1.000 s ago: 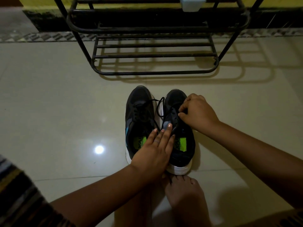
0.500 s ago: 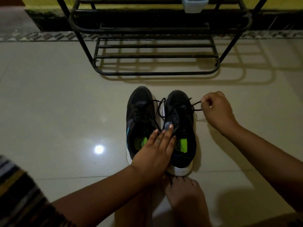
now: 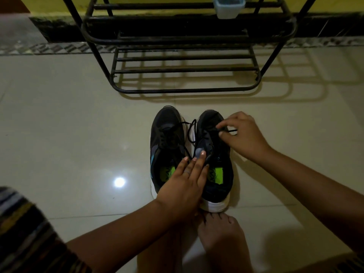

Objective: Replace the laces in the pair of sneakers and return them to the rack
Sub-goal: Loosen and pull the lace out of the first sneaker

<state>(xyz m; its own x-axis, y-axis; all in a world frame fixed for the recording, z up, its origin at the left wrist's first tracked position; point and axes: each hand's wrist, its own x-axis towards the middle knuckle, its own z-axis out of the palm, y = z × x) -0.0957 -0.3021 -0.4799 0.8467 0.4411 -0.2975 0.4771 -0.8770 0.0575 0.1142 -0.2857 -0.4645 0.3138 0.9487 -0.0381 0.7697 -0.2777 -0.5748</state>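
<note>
While the black rack stands by the wall w/ a pale blue tub on an upper bar, contents hidden, both sneakers sit side by side on the floor tiles in front. Left hand lies flat, fingers straight, across the collars. Right hand, off to the side 0.5 s ago, is back over the right shoe, pinching the black lace.
</note>
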